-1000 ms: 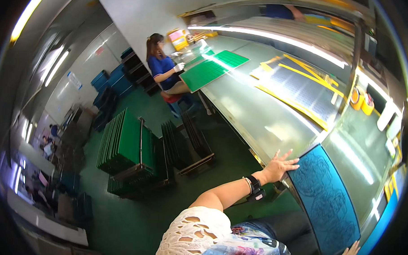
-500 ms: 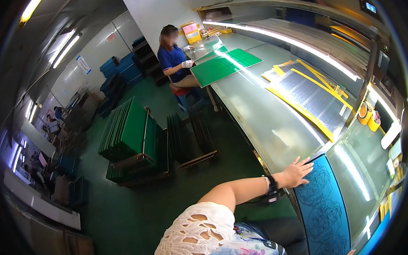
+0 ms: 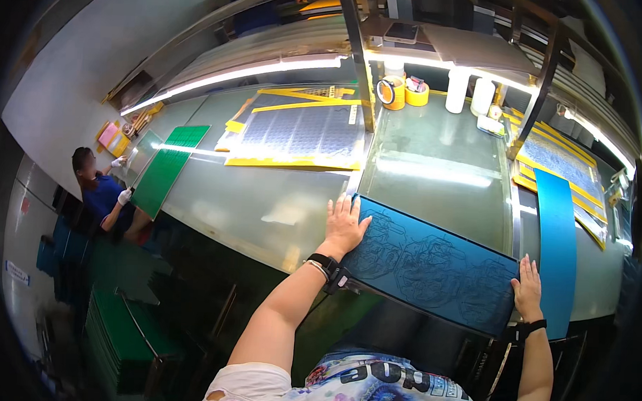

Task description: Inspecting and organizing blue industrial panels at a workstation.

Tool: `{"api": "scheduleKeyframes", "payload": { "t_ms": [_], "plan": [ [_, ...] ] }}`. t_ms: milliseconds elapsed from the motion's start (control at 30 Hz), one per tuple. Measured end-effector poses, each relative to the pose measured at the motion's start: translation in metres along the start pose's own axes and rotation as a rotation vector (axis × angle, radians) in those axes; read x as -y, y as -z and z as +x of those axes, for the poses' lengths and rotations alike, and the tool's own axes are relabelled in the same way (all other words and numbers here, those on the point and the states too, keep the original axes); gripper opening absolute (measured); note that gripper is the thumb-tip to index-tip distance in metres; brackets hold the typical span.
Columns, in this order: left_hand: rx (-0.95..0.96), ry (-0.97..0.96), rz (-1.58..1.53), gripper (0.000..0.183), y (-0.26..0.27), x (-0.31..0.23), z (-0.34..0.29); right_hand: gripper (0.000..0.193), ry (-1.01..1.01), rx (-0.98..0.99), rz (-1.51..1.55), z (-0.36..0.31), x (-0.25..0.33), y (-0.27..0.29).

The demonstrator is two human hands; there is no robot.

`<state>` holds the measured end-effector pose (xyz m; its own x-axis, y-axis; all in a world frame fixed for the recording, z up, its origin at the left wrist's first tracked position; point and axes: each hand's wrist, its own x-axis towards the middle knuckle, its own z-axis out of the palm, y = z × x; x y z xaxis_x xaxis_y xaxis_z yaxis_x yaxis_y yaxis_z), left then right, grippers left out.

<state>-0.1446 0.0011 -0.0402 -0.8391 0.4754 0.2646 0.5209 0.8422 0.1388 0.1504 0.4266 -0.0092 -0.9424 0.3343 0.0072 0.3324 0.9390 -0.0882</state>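
Head camera view: beyond the left hand point(image 3: 345, 226), on the glass-topped worktable point(image 3: 436, 151), lie dark patterned film sheets point(image 3: 306, 129) edged with yellow tape. A metal post point(image 3: 359, 67) rises past the same hand, between those sheets and two yellow tape rolls point(image 3: 416, 94). White bottles point(image 3: 457, 91) stand farther off, ahead of the gap between the hands, under a lit tube and a shelf that bears a phone point(image 3: 402, 32). Just right of the right hand point(image 3: 528, 287), a plain blue panel point(image 3: 556, 258) runs lengthwise away from the person, its far end near another yellow-taped stack point(image 3: 563, 163). Well to the left of the left hand, a seated co-worker point(image 3: 100, 193) in white gloves is at a green panel point(image 3: 170, 167); below, green boards point(image 3: 122, 328) stand in a rack.

Between the two hands, at the table's near edge, lies the blue patterned panel point(image 3: 432, 264), dark line drawings across it. The left hand is open, fingers spread, resting on its far left corner. The right hand is at its right end, fingers straight and close together, thumb apart, touching the edge without curling around it.
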Motion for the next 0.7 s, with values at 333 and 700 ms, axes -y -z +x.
{"api": "scheduleKeyframes", "payload": {
  "t_ms": [333, 700],
  "plan": [
    [-0.039, -0.083, 0.116, 0.061, -0.004, 0.001, 0.016, 0.058, 0.048, -0.085, -0.023, -0.007, 0.0, 0.002],
    [0.129, 0.084, 0.093, 0.068, -0.007, 0.015, 0.011, 0.063, 0.018, -0.037, 0.022, -0.144, 0.068, 0.023]
  ]
}}
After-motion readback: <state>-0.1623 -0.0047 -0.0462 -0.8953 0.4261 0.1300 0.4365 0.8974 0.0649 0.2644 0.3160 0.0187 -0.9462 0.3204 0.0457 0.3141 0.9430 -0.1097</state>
